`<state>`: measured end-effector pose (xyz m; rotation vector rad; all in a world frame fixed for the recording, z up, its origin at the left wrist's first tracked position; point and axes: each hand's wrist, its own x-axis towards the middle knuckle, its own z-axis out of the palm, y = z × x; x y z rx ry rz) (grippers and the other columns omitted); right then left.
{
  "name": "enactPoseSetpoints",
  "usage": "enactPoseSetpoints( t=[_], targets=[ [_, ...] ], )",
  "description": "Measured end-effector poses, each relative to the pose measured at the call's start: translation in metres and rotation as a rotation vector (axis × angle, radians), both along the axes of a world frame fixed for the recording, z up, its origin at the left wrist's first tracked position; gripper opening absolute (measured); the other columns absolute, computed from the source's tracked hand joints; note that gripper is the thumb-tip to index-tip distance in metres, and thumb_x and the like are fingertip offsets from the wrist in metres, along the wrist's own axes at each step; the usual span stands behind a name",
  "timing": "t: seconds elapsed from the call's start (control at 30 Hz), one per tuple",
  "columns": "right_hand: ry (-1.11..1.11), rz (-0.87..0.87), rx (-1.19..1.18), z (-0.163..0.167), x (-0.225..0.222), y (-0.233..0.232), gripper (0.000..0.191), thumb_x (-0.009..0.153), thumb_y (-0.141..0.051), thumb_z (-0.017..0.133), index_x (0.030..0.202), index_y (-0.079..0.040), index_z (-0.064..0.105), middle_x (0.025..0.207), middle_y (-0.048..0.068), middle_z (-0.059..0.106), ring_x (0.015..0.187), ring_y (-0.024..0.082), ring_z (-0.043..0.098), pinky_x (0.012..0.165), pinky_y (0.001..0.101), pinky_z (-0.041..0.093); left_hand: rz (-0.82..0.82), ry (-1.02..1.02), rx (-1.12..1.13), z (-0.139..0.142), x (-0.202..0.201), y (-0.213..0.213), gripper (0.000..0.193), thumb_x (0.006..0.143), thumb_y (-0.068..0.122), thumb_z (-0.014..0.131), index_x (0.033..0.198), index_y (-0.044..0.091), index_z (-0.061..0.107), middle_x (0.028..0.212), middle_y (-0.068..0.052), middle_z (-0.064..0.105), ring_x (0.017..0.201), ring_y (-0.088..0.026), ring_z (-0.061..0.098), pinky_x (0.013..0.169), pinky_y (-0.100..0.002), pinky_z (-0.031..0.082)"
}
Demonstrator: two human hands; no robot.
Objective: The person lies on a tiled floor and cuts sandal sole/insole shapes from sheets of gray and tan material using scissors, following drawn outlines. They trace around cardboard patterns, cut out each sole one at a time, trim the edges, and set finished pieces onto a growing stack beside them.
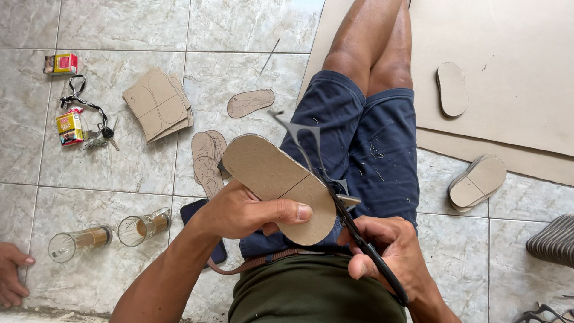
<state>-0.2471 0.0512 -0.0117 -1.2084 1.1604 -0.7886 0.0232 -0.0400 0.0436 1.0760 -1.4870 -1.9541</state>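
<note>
Over the lap, a sole-shaped cardboard cutout is pinched in the left hand and mid-trim by scissors gripped in the right hand, so the edge probably needs turning into the blades next.

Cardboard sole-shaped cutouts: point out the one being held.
The large brown cardboard sole cutout gripped by the left hand is the one; the right hand trims it with black scissors. All others lie on the floor.

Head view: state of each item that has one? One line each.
left hand: gripping cardboard sole
right hand: closed on scissors
scissors: blades at the sole's edge
two glasses: lying on their sides
stacked soles: piled on floor
phone: screen dark, partly hidden
</note>
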Motion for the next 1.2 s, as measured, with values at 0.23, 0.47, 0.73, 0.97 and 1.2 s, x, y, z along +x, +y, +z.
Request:
enactPoseSetpoints(
  t=[0.23, 0.47, 0.73, 0.97, 1.2],
  targets=[
    [0.09, 0.014, 0.009, 0.001, -0.006, 0.001, 0.064, 0.059, -0.063, 0.087, 0.073, -0.002, 0.073, 0.052, -0.005, 0.053, 0.048, 0.005, 0.049, 0.043, 0.0255, 0.034, 0.037, 0.013, 0.131, -0.006, 0.0, 0.001, 0.016, 0.083, 0.017, 0.079, 0.08, 0.003, 0.074, 0.059, 0.001, 0.061, 0.045, -0.006, 0.05, 0.038, -0.024, 0.035],
    [0.164, -0.081, 0.218, -0.006, -0.01, 0.001, 0.052, 0.058, -0.045, 0.09, 0.073, 0.002, 0.077, 0.046, 0.005, 0.055, 0.041, 0.011, 0.05, 0.041, 0.0282, 0.033, 0.03, 0.05, -0.137, -0.002, -0.008, 0.005, 0.011, 0.093, 0.014, 0.074, 0.096, 0.002, 0.074, 0.071, 0.0, 0.066, 0.059, -0.008, 0.057, 0.05, -0.027, 0.045],
    [-0.291, -0.333, -0.012, -0.016, 0.01, 0.002, 0.038, 0.078, -0.015, 0.08, 0.109, 0.005, 0.069, 0.086, 0.004, 0.075, 0.074, 0.011, 0.068, 0.065, 0.0261, 0.054, 0.358, -0.458, -1.123, -0.01, -0.071, 0.033, 0.056, 0.102, 0.01, 0.061, 0.154, 0.002, 0.041, 0.115, -0.017, 0.063, 0.096, -0.024, 0.061, 0.083, -0.035, 0.053],
    [-0.036, -0.402, -0.015, -0.032, -0.006, 0.005, 0.025, 0.076, -0.011, 0.082, 0.092, 0.007, 0.074, 0.066, 0.003, 0.062, 0.057, 0.009, 0.053, 0.049, 0.026, 0.042, 0.248, 0.33, 0.045, -0.035, -0.062, 0.027, 0.036, 0.102, 0.017, 0.062, 0.129, -0.006, 0.066, 0.098, -0.009, 0.074, 0.082, -0.011, 0.066, 0.072, -0.027, 0.053],
    [-0.154, -0.358, -0.021, -0.03, -0.004, 0.0, 0.027, 0.083, -0.017, 0.075, 0.099, 0.004, 0.075, 0.073, 0.004, 0.07, 0.064, 0.009, 0.064, 0.058, 0.0252, 0.051, 0.358, 0.419, 0.053, -0.015, -0.058, 0.022, 0.031, 0.097, 0.014, 0.068, 0.12, -0.006, 0.069, 0.093, -0.013, 0.078, 0.076, -0.017, 0.074, 0.062, -0.03, 0.061]
  ],
)
